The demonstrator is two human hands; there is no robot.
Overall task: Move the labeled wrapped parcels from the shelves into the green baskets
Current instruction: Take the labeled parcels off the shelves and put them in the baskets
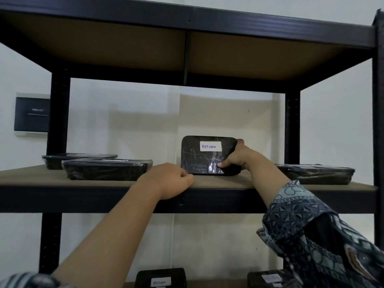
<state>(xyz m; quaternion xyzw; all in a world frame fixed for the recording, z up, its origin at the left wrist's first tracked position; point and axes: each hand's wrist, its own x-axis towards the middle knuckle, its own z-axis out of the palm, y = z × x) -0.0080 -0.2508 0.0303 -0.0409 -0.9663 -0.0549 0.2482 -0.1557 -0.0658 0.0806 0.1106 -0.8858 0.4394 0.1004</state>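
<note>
A black wrapped parcel (204,161) with a white label reading RETURN stands tilted up on its edge on the middle shelf (224,181). My right hand (234,157) grips its right side, thumb on the front face and fingers behind. My left hand (169,180) rests on the shelf's front edge just left of the parcel, fingers curled over the board. Two flat black parcels (107,169) lie on the shelf's left and another parcel (318,173) lies at the right. No green basket is in view.
The shelf board above (187,48) hangs low over the parcels. Black uprights (59,113) frame the bay. On the shelf below stand two more labeled parcels (160,278), partly cut off. A dark wall panel (31,114) hangs at the left.
</note>
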